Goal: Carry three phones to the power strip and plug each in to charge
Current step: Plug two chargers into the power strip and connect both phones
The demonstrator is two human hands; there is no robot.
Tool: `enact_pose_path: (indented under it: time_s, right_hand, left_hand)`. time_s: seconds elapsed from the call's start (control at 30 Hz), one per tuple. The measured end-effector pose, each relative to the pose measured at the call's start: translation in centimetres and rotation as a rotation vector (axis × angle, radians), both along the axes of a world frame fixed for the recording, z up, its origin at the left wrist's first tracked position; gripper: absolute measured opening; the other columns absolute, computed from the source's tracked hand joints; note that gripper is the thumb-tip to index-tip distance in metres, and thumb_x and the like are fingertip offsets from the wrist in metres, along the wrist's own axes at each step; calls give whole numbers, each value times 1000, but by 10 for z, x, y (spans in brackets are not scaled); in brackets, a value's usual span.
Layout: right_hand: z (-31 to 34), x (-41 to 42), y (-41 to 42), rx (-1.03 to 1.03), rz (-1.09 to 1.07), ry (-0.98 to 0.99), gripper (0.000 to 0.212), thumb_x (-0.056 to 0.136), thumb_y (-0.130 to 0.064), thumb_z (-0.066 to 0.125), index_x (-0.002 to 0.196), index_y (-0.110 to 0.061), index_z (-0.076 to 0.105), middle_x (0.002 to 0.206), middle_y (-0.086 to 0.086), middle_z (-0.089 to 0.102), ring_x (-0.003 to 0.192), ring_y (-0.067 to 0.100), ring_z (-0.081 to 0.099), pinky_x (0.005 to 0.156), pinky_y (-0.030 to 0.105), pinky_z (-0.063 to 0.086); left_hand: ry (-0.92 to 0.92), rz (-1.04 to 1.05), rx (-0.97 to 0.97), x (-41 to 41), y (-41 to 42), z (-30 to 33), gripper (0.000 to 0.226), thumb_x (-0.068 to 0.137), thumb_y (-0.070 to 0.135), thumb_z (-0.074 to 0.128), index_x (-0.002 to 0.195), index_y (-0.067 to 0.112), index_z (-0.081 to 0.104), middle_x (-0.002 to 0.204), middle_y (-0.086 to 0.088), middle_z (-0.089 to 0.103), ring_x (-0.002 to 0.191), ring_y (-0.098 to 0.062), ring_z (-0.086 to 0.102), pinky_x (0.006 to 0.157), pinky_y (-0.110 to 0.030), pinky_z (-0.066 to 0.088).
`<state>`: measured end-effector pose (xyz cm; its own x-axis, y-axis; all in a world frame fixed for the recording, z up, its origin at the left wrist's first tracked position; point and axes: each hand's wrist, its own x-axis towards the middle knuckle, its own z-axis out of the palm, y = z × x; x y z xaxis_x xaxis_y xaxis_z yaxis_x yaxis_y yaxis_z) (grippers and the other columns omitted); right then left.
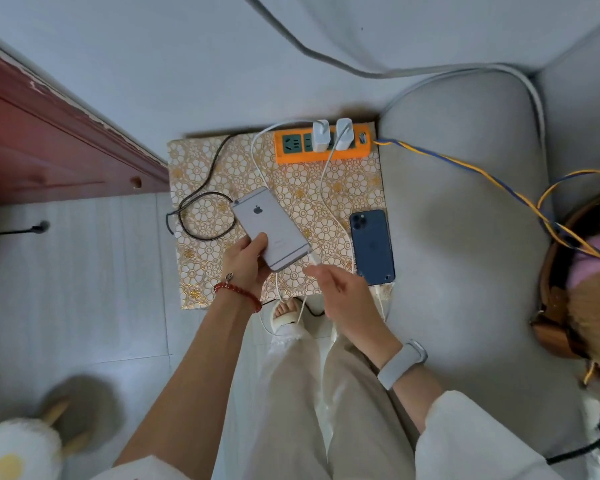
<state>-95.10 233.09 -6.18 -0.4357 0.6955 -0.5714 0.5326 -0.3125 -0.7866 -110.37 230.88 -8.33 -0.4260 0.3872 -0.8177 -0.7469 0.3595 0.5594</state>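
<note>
Over the tabletop (222, 161), left hand (246, 268) grips the silver phone (270, 228); its port end faces the right hand (340, 289), which pinches the cable plug (314, 259).

The single head-worn wide-angle camera looks steeply down from above, close over both forearms, with the patterned mat (326, 202) far centre.

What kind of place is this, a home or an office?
Most likely a home living room: a grey sofa cushion, a small table with a floral cloth, and an orange power strip with chargers.
</note>
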Motion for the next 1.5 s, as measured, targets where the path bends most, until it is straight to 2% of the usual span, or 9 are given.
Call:
enact_pose_path:
  time_s: [0.1, 0.23, 0.37, 0.57, 0.87, 1.1, 1.27, 1.4, 1.5]
  right_hand:
    - [2, -5, -6, -33, -19, 55, 23, 93, -26, 45, 85, -36, 64, 43, -14, 41, 44, 3, 33, 51, 19, 32]
    - [6, -15, -11, 7, 3, -10, 23, 94, -30, 44, 78, -33, 60, 59, -29, 59, 51, -4, 46, 54, 9, 36]
    - [7, -22, -13, 80, 43, -40, 22, 93, -26, 46, 75, -28, 59, 76, -14, 65, 59, -3, 51, 57, 14, 37]
    - [7, -26, -12, 111, 57, -58, 23, 93, -27, 46, 77, -21, 62, 71, -1, 65, 45, 0, 42, 50, 20, 29]
    - [11, -25, -11, 111, 36, -56, 26, 93, -27, 46, 75, -19, 63, 48, -17, 54, 41, 1, 41, 46, 15, 26]
    - [11, -25, -9, 106, 5, -70, 27, 92, -28, 47, 69, -24, 60, 47, -8, 46, 40, 4, 37, 50, 26, 29]
    - [11, -26, -10, 87, -34, -107, 31, 93, -30, 45, 63, -32, 53, 61, -9, 59, 44, 1, 44, 51, 23, 33]
    - [10, -29, -14, 83, -53, -134, 32, 94, -26, 42, 72, -10, 58, 73, 10, 64, 58, 11, 49, 58, 27, 36]
    - [10, -26, -20, 89, -41, -148, 33, 95, -23, 41, 74, -4, 58, 70, 6, 60, 69, 22, 51, 62, 30, 33]
  left_hand:
    - [-15, 39, 10, -4, -3, 4, 13, 88, 5, 49, 80, 8, 58, 78, -7, 61, 69, -18, 60, 47, -21, 54]
    - [-21, 69, 33, -7, -7, 9, 12, 89, 6, 48, 81, 9, 58, 79, -7, 61, 71, -18, 60, 48, -21, 55]
    - [-22, 80, 49, -9, -7, 14, 12, 89, 7, 48, 83, 9, 57, 80, -7, 60, 72, -18, 59, 52, -21, 56]
    - [-20, 96, 71, -10, -7, 18, 11, 89, 7, 48, 82, 9, 57, 79, -7, 60, 72, -18, 60, 53, -22, 57]
    - [-17, 120, 72, -7, -7, 20, 13, 89, 6, 48, 80, 9, 57, 79, -6, 60, 68, -16, 60, 51, -20, 56]
    - [-8, 104, 76, -6, -6, 19, 12, 89, 7, 49, 81, 9, 57, 79, -7, 61, 70, -17, 60, 50, -20, 55]
    - [16, 72, 78, -3, -6, 18, 12, 89, 5, 48, 82, 9, 58, 82, -7, 62, 72, -17, 62, 52, -22, 56]
    - [26, 51, 52, 5, -9, 16, 11, 89, 5, 48, 83, 9, 56, 82, -7, 62, 72, -17, 61, 50, -21, 55]
    - [31, 9, 22, 11, -14, 14, 12, 90, 7, 48, 82, 10, 56, 81, -7, 62, 71, -16, 61, 50, -20, 56]
